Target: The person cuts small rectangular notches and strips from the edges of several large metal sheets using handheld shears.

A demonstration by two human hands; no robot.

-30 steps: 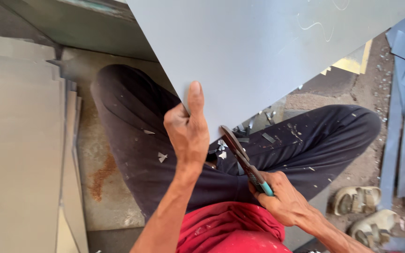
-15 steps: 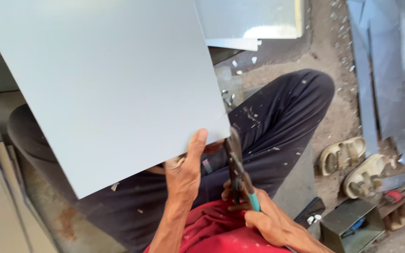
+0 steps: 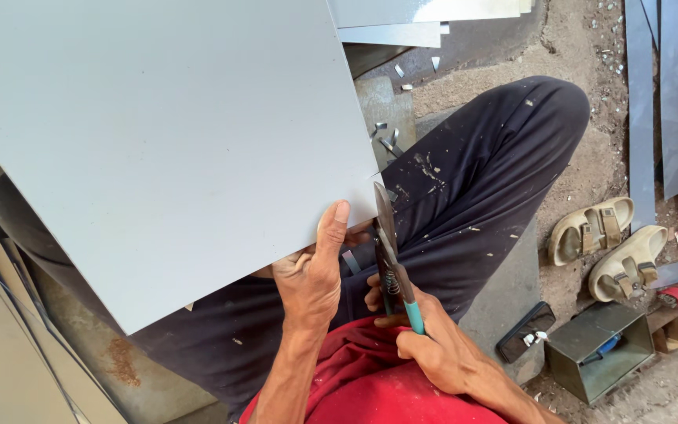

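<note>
Here, the grey sheet [image 3: 158, 149] fills the upper left, tilted over your lap. Your left hand [image 3: 308, 275] grips its lower edge, thumb pressed flat on top. Your right hand [image 3: 425, 345] is closed round the snips [image 3: 390, 259], whose blades meet the sheet's right corner. Sandals [image 3: 606, 243] lie well apart.

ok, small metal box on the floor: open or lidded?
Open. The metal box has no lid; a blue-handled tool shows inside.

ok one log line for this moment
left hand grips metal sheet | right hand holds snips at sheet corner
</note>
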